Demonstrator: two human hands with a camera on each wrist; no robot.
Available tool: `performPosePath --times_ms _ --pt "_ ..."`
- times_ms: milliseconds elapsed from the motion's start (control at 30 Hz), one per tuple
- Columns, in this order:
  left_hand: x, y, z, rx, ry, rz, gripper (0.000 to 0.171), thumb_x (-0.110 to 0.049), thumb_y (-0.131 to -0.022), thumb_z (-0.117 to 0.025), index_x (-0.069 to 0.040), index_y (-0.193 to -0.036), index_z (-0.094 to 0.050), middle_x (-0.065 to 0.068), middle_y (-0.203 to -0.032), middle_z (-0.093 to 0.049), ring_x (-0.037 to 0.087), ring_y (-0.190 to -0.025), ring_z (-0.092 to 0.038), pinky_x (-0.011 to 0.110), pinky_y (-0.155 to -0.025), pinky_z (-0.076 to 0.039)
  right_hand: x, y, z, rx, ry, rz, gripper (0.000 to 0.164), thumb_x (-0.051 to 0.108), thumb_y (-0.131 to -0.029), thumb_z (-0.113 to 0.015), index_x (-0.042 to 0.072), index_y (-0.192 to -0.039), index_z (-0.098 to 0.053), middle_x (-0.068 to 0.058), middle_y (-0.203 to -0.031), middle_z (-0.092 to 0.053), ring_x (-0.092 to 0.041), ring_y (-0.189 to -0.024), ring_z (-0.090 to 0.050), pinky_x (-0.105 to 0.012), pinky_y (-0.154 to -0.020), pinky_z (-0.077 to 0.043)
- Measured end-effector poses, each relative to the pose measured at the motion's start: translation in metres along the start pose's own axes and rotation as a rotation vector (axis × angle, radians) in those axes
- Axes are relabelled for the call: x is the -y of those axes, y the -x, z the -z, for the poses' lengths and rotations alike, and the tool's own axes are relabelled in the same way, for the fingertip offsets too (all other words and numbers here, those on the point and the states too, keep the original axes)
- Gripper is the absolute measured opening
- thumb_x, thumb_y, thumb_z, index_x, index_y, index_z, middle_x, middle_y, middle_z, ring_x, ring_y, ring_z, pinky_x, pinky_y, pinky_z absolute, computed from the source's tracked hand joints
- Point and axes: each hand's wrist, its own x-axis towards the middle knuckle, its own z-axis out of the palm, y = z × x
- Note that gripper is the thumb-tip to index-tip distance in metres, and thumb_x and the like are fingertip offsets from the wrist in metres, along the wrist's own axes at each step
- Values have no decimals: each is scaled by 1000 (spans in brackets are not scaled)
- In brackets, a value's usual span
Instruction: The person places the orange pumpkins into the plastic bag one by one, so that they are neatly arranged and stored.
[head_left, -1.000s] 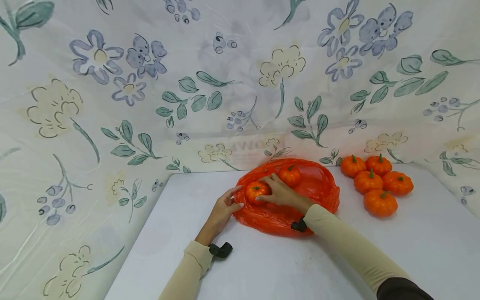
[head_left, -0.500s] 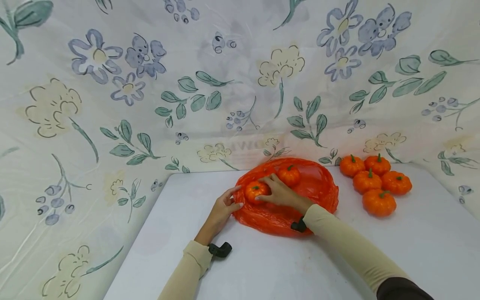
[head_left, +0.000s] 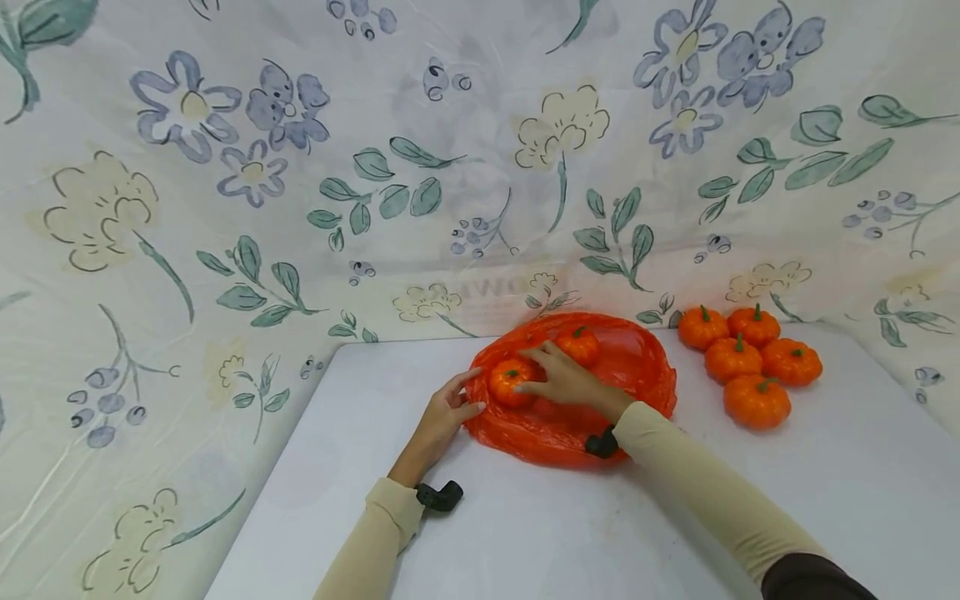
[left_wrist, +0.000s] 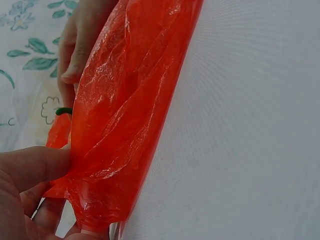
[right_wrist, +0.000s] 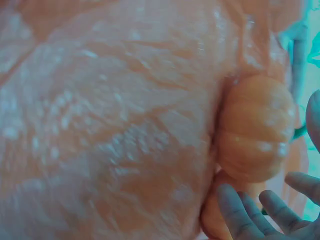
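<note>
An orange-red plastic bag (head_left: 637, 367) lies spread open on the white table, with two small orange pumpkins in it. The nearer pumpkin (head_left: 510, 383) sits at the bag's left side; the other pumpkin (head_left: 581, 343) is behind and to its right. My left hand (head_left: 444, 417) pinches the bag's left edge between thumb and fingers; the left wrist view shows the gathered plastic (left_wrist: 102, 200) there. My right hand (head_left: 566, 382) is over the bag at the nearer pumpkin's right side. Its fingers (right_wrist: 232, 210) are spread, with a gap to that pumpkin in the right wrist view.
Several more orange pumpkins (head_left: 757, 402) with green stems stand grouped on the table (head_left: 540, 533) to the right of the bag. A floral-patterned sheet (head_left: 480, 208) hangs behind the table and along its left side.
My right hand has loosened from the nearer pumpkin and drawn slightly to the right. The left hand keeps its pinch on the bag's edge. The pumpkins stay where they were.
</note>
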Motion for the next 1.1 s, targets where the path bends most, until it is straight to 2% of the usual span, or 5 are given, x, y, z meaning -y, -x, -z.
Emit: performPosePath --times_ms 233,533,833,1000,1100 --pt "0 0 -1 1 -11 5 60 -2 -91 -65 -19 -147 -50 4 -161 -34 29 -140 -40 37 -107 -48 1 15 27 -6 -35 31 73 49 -87 -72 20 -148 -45 -10 -144 -41 -33 -129 -49 -56 -104 -49" --pt "-2 1 -3 -26 -28 1 60 -1 -91 -66 -20 -146 -51 5 -161 -35 29 -139 -42 38 -106 -49 -6 47 77 -95 -40 98 59 38 -93 -69 11 -142 -49 -19 -144 -43 -40 -130 -47 -57 -105 -47" --pt "2 0 -4 -7 -30 -4 59 -2 -92 -65 -17 -147 -50 4 -161 -34 29 -147 -33 42 -112 -43 -37 96 114 -200 -18 36 65 38 -93 -70 8 -145 -45 -20 -146 -43 -42 -130 -45 -62 -100 -49" --pt "1 -2 -2 -10 -28 2 59 0 -92 -64 -17 -147 -49 4 -159 -36 28 -143 -38 35 -109 -47 -54 122 125 -243 -22 21 70 31 -89 -75 7 -147 -43 -20 -148 -43 -44 -134 -42 -62 -102 -47" --pt "1 -3 -3 -10 -19 10 60 0 -91 -64 -18 -147 -49 3 -159 -38 27 -138 -42 30 -104 -50 -65 138 130 -247 -12 -28 74 31 -88 -76 8 -149 -42 -20 -151 -41 -44 -137 -39 -63 -103 -46"
